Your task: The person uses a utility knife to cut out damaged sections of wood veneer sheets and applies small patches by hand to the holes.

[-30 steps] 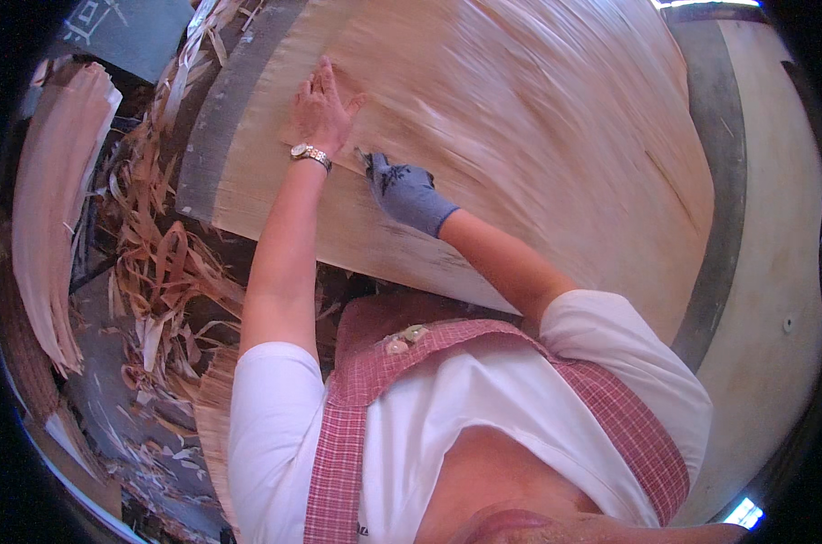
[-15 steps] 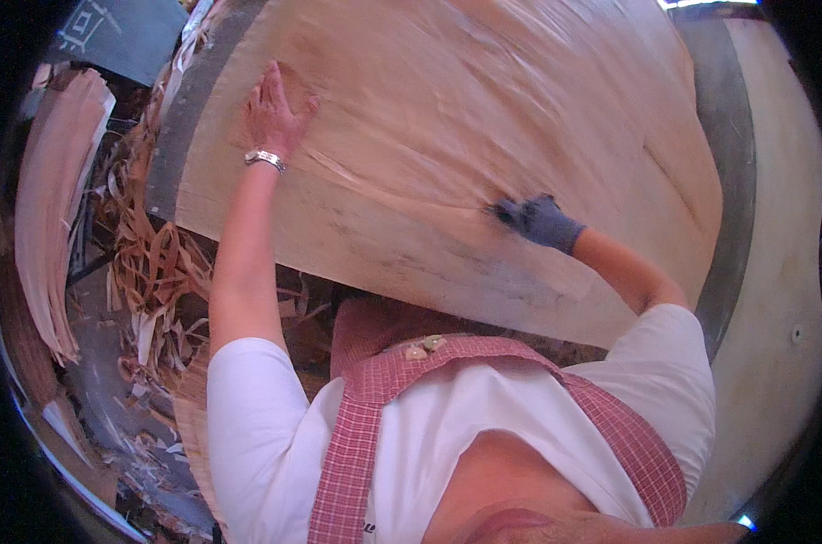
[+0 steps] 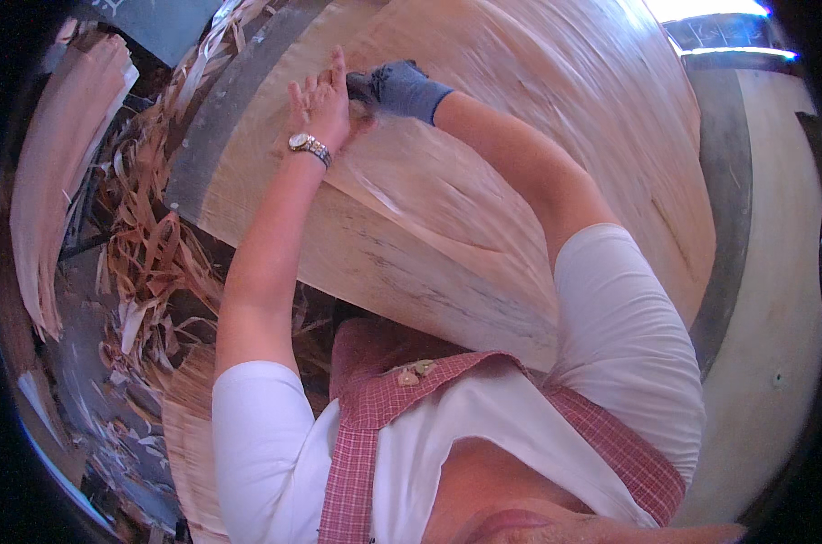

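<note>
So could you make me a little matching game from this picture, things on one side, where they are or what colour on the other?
Things:
1. left hand
2. right hand
3. wood sheet
4. wood scraps

Descriptions:
A. wears a blue glove
B. heaped on the floor at the left
C. bare, with a wristwatch
D. pale and broad, lying under both hands

Pairs: 1-C, 2-A, 3-D, 4-B
</note>
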Available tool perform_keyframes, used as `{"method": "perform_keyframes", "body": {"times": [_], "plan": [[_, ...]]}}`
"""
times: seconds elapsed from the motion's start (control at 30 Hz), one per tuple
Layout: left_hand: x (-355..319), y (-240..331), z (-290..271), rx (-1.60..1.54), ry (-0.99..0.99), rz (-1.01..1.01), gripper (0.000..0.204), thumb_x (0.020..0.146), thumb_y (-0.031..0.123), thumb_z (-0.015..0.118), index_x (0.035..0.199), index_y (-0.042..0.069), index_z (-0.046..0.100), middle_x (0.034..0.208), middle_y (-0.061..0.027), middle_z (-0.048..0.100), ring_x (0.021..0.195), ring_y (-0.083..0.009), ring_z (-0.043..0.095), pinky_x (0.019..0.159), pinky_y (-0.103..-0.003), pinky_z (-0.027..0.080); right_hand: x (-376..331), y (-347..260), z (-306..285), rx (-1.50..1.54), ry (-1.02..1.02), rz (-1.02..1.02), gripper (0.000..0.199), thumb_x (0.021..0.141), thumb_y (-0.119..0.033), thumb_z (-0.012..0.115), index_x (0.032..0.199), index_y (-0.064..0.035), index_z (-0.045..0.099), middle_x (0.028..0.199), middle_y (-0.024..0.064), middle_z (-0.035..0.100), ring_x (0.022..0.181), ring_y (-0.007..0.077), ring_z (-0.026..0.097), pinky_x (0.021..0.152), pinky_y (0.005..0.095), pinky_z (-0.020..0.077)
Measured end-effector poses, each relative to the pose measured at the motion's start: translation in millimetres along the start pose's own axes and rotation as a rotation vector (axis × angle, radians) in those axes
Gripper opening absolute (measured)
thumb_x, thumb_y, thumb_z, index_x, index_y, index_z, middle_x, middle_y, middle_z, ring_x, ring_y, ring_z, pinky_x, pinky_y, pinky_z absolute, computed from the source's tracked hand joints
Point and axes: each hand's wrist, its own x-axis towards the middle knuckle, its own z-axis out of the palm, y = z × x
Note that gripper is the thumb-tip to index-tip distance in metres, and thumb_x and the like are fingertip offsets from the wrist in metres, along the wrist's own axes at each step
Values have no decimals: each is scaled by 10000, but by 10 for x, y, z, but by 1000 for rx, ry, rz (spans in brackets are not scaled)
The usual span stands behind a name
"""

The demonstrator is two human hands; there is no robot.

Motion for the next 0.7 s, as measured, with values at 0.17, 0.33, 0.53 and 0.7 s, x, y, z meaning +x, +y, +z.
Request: {"method": "perform_keyframes", "body": {"times": [0.17, 0.33, 0.53, 0.7], "plan": [[85, -14, 173, 108, -11, -39, 1258, 597, 484, 844, 1538, 196, 61, 1395, -87, 475, 1250, -294, 456, 1088, -565, 230, -494, 183, -26, 142, -38, 76, 232, 966, -341, 431, 1057, -166, 554, 758, 147, 669, 640, 365, 654, 508, 522, 482], [96, 200, -18, 151, -173, -155, 942, 763, 368, 729, 1522, 214, 191, 1457, -109, 402, 1352, -330, 347, 1101, -617, 197, -2076, 134, 293, 147, -70, 386, 235, 978, -305, 434, 1114, -134, 521, 643, 161, 619, 537, 346, 609, 448, 486, 442], [-748, 1409, 653, 94, -25, 148, 619, 863, 416, 583, 1428, 246, 397, 1478, -56, 386, 1350, -324, 341, 1087, -595, 228, -2746, -98, 384, 114, -59, 497, 300, 952, -228, 432, 1177, -33, 469, 718, 179, 662, 597, 350, 652, 475, 489, 480], [-953, 1384, 1034, 84, 294, 308, 545, 875, 433, 565, 1384, 265, 464, 1474, -38, 391, 1328, -315, 359, 1056, -579, 259, -3900, -1028, 443, 243, -117, 699, 337, 939, -173, 420, 1226, 4, 434, 782, 202, 680, 634, 352, 673, 512, 499, 507]]}}
